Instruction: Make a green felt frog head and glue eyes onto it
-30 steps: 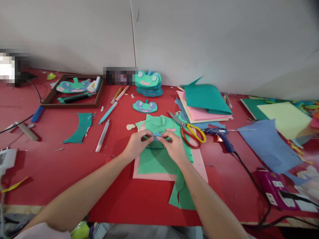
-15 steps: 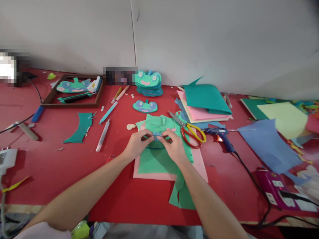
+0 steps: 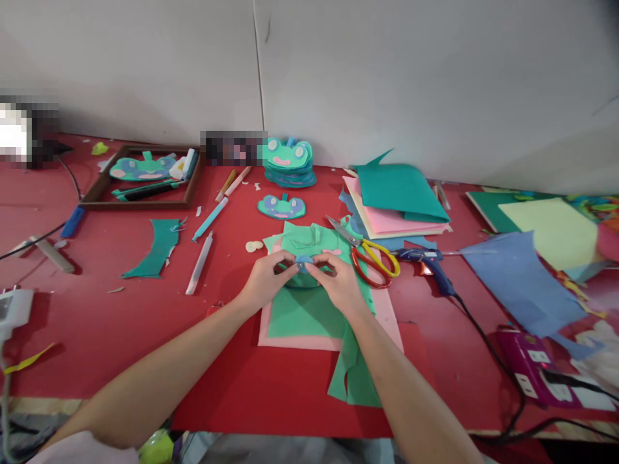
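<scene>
My left hand (image 3: 265, 281) and my right hand (image 3: 339, 283) meet over a green felt sheet (image 3: 309, 309) that lies on a pink sheet (image 3: 387, 317). Their fingertips pinch a small blue felt piece (image 3: 304, 262) from both sides, pressing it onto a darker green felt shape below. Both hands are closed in a pinch. A finished green frog face (image 3: 281, 206) lies just beyond them, and a stack of frog faces (image 3: 289, 161) stands by the wall.
Scissors with yellow and red handles (image 3: 372, 256) and a blue glue gun (image 3: 432, 267) with its cord lie right of my hands. Felt sheets (image 3: 401, 196) are piled behind. A wooden tray (image 3: 142, 177), glue sticks (image 3: 200, 261) and a teal scrap (image 3: 157, 248) are at the left.
My fingertips have shifted slightly on the small blue piece. Everything else is as it was.
</scene>
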`<state>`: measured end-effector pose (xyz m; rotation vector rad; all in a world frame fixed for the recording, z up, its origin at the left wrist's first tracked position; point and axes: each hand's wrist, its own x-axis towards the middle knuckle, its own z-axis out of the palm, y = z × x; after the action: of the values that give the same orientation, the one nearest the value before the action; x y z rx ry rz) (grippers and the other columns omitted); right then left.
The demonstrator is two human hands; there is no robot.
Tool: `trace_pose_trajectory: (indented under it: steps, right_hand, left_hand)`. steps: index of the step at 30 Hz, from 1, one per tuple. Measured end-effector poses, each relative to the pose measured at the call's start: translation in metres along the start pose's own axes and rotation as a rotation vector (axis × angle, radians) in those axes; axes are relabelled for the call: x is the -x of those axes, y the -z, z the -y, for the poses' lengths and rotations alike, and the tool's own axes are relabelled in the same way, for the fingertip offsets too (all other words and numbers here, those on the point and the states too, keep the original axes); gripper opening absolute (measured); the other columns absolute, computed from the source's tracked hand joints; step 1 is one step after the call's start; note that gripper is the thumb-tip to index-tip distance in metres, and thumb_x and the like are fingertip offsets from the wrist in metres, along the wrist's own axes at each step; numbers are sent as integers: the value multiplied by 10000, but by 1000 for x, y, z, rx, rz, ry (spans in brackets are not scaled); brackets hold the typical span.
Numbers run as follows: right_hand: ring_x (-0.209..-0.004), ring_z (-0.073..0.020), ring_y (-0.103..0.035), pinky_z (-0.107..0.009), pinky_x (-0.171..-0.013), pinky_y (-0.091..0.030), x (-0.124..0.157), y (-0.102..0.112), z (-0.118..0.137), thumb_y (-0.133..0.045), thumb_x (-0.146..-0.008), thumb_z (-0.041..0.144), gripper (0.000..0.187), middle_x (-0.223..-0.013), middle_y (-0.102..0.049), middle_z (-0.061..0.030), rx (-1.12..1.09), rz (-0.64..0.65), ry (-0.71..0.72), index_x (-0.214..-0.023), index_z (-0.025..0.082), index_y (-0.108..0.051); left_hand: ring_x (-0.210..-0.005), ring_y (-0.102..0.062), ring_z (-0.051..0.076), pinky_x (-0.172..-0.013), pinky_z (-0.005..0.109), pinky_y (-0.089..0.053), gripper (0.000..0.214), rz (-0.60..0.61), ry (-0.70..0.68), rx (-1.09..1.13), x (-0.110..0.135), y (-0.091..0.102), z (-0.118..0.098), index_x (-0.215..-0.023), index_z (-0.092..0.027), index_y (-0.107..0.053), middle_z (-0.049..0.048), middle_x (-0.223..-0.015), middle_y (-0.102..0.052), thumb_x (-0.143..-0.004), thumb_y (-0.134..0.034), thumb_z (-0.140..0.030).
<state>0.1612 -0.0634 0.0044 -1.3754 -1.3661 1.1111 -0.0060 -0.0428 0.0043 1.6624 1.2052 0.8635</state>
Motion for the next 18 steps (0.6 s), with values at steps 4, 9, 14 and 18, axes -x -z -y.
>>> trace_pose_trajectory:
  steps: [4,9,14,18]
  right_hand:
    - [-749,-147,-569,-238,-579,-434,0,0,-1,-609,-730,400,224,-800,-613,-15,-23,16,1,-815,193,-610]
    - [-703,-137,-569,-239,-538,-444,-1,1,-1,-614,-716,412,243,-816,-624,-18,-72,30,-36,-823,195,-625]
    - [-689,-142,-564,-231,-509,-449,-1,0,-1,-643,-695,423,255,-781,-610,-20,-92,34,-47,-786,188,-601]
    - [-653,-128,-556,-227,-506,-441,-1,0,1,-641,-701,414,237,-750,-601,-5,-89,23,-48,-760,191,-587]
  left_hand:
    - [-674,-556,99,-604,200,-431,93,-2,7,8,0,0,0,-799,-183,-593,-15,-727,-599,-784,-569,-272]
    - [-664,-557,101,-586,202,-435,117,-13,15,53,-1,0,2,-791,-179,-587,-9,-733,-598,-782,-566,-294]
    - [-669,-566,109,-592,212,-446,163,-29,19,64,-1,1,2,-793,-175,-593,-2,-732,-604,-776,-567,-335]
    - [-647,-564,108,-577,212,-448,163,-31,19,70,-1,0,1,-797,-177,-596,-5,-723,-607,-765,-578,-336]
